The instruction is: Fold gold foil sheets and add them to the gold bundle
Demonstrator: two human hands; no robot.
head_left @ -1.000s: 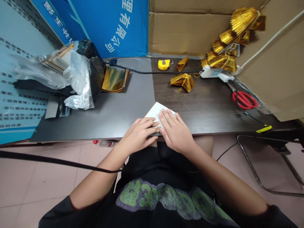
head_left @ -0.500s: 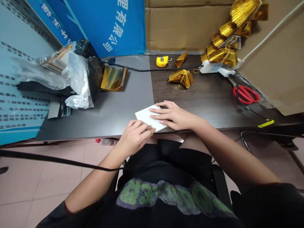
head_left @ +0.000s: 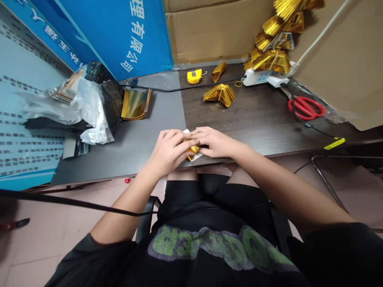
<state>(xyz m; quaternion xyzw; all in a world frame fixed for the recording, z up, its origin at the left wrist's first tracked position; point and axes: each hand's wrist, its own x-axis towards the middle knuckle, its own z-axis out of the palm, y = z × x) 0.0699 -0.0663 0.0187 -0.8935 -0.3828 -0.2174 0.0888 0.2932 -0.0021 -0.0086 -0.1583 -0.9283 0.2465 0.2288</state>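
At the front edge of the table lies a sheet of gold foil paper (head_left: pixel 194 149), its white back showing at the far and near corners. One part of it is folded over, gold side up. My left hand (head_left: pixel 172 150) is curled over the fold, fingers closed on it. From the other side, my right hand (head_left: pixel 213 142) bends its fingers down onto the paper and holds it, the fingertips meeting those of my left. Much of the sheet is hidden beneath both hands.
A stack of gold foil sheets (head_left: pixel 135 104) lies beside plastic bags (head_left: pixel 95 107). Farther back are a folded gold bundle (head_left: pixel 220 95), a gold folded piece (head_left: pixel 219 71), a yellow tape measure (head_left: pixel 194 76), a power strip (head_left: pixel 257 77) and red-handled scissors (head_left: pixel 305 107). Gold fans (head_left: pixel 269 57) stack at right.
The sheet lay flat, white side up; now part of it is folded over with gold showing. My left hand has moved up and over it, and my right hand has drawn in closer.
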